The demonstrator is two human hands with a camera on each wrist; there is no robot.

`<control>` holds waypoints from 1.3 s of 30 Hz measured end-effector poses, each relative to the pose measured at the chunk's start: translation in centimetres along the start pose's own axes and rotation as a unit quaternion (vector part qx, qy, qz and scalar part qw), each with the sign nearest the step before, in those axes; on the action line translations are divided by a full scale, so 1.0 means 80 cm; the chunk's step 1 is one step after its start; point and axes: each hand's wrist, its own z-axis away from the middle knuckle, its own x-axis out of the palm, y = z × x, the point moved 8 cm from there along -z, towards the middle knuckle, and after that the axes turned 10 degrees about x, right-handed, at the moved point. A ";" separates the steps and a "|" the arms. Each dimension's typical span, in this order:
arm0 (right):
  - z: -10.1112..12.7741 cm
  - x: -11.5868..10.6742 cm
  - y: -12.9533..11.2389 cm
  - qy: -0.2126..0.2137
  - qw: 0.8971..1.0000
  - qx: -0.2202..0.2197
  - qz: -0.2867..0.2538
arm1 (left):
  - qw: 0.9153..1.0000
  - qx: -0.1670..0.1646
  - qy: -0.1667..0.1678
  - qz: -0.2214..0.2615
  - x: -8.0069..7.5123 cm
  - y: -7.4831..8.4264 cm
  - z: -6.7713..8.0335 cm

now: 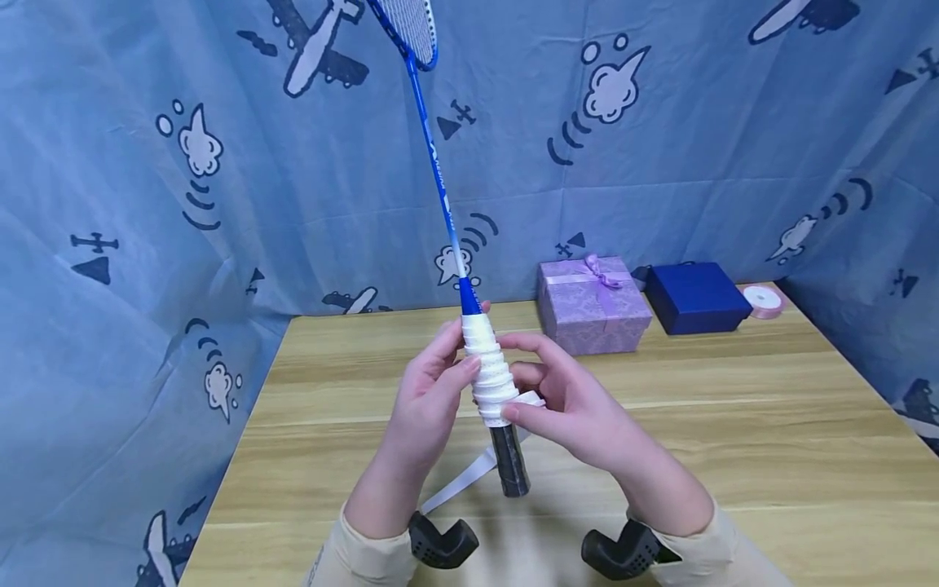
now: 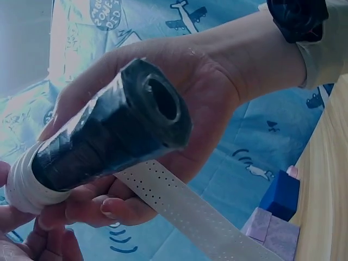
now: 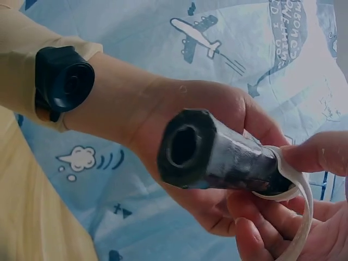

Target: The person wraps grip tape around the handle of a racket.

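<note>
I see a badminton racket (image 1: pixel 440 175) held upright over the middle of the wooden counter (image 1: pixel 770 432), its thin blue shaft running up to the strung head at the top edge of the head view. The handle (image 1: pixel 497 391) is thick and faceted; its upper part is bound in overlapping turns of white grip tape (image 1: pixel 490 371), soft and ridged, while the lower end is bare black, glossy and slightly wrinkled, ending in a hollow butt that both wrist views look straight into.

My left hand (image 1: pixel 433 391) has its grip curled round the taped part of the handle from the left, fingertips lying on the white turns. My right hand (image 1: pixel 572 399) pinches the tape at the edge of the wrapped section, thumb and fingers closed on the strip just where it leaves the handle. The loose tail (image 1: pixel 458 487) of the tape is flat, white and finely perforated, and hangs down and leftward below the hands toward the counter.

Well behind the hands, on the far side of the counter, stand a lilac gift box (image 1: pixel 590 308) with a ribbon bow, a dark blue box (image 1: pixel 695 297) just beside it, and a pink ribbon spool (image 1: pixel 764 300) at the right. A blue cloth (image 1: pixel 147 244) printed with aeroplanes and clouds hangs all around. Nothing stands between the camera and the handle.
</note>
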 end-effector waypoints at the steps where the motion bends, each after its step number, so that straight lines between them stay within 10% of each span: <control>1: 0.000 -0.001 0.000 -0.001 1.000 -0.001 -0.001 | 1.000 0.003 -0.004 -0.006 0.001 0.000 -0.001; 17: -0.004 -0.011 0.001 0.105 0.990 0.016 0.093 | 0.981 0.009 0.084 -0.174 -0.006 0.005 0.002; 39: 0.000 -0.007 -0.005 0.031 0.997 -0.023 0.062 | 0.994 -0.004 0.080 -0.068 -0.015 0.004 0.000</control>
